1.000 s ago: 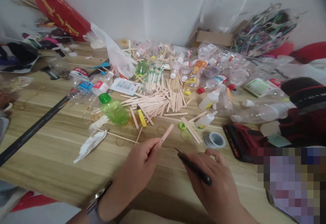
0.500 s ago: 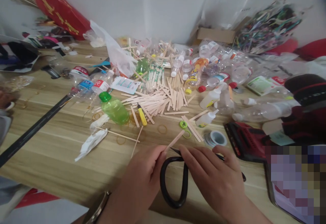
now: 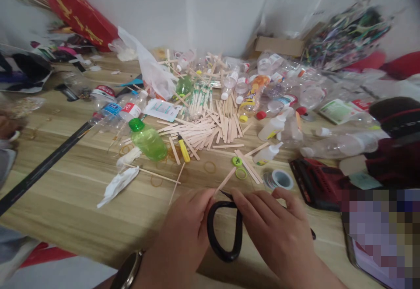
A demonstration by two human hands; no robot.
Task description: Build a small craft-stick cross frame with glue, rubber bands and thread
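Observation:
At the near edge of the table, my left hand [image 3: 190, 219] is closed on a flat wooden craft stick [image 3: 226, 178], whose far end sticks out up and to the right. My right hand [image 3: 272, 223] is wrapped round a pair of black-handled scissors [image 3: 210, 232]. One handle loop hangs between the hands, and a dark blade tip points at the stick near my left fingers. Whether the tip touches the stick I cannot tell. The rest of the scissors is hidden under my right hand. Past the hands lie many loose craft sticks [image 3: 197, 131].
Beyond lie a green bottle [image 3: 149, 142], a yellow-handled tool [image 3: 183, 149], glue bottles [image 3: 267, 153], a wire spool [image 3: 278, 179] and heaped plastic bottles [image 3: 308, 92]. A red and black power tool [image 3: 315, 184] and a phone [image 3: 377, 245] are at right. Another person's hand [image 3: 5, 127] shows at far left.
The scissors' handle loop has turned slightly and its lower end has risen a little. Both hands keep their holds on the stick and the scissors, with hardly any shift.

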